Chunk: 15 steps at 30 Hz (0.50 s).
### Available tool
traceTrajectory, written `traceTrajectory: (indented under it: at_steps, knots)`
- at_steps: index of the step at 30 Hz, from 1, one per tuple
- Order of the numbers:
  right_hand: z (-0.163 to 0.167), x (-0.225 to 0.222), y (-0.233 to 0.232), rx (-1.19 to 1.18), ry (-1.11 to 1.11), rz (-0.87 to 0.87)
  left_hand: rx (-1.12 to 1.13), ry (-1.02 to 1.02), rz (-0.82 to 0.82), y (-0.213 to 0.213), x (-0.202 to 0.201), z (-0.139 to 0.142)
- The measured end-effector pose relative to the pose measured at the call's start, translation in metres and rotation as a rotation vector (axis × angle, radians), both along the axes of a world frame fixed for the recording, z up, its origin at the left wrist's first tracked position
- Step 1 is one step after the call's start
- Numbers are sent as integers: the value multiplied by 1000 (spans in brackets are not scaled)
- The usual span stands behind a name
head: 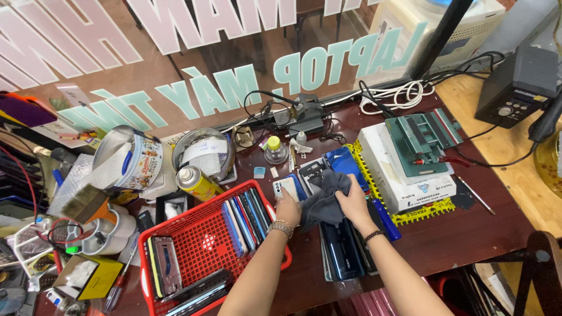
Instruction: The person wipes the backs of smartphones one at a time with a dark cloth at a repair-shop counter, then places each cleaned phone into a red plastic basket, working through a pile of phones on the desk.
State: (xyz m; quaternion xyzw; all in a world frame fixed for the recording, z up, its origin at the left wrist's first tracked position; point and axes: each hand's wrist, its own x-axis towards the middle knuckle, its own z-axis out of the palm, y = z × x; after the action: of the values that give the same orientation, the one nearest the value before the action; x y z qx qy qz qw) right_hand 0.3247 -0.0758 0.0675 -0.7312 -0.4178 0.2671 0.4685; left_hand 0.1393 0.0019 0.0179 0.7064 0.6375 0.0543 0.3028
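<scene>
Two bare arms reach up from the bottom of the view over a dark red tabletop (468, 234). Left hand (288, 209), with a bracelet on its wrist, rests by the rim of a red basket (199, 240) and touches a small white phone (285, 186); its grip is loose and holds nothing that I can see. Right hand (354, 202) has its grip closed on a dark grey cloth (324, 202), which is bunched up between the two hands, over some dark phones (342, 248) lying flat. Inside the basket, more phones stand on their edges in a row. A yellow spray can (196, 183) lies just behind the basket. A white box (404, 175) with a green tool (422, 137) on top sits to the right.
</scene>
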Motion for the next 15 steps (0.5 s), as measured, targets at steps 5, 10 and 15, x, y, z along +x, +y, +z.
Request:
traceTrajectory:
  at_steps: [5, 10, 15]
  knots:
    - [-1, 15, -7, -9, 205, 68, -44, 250, 177, -3, 22, -4]
    - [-16, 14, -16, -37, 352, 95, -14, 213, 289, -8, 21, 12]
    - [-13, 12, -19, -28, 458, 136, 26, 44, 326, 5, 8, 6]
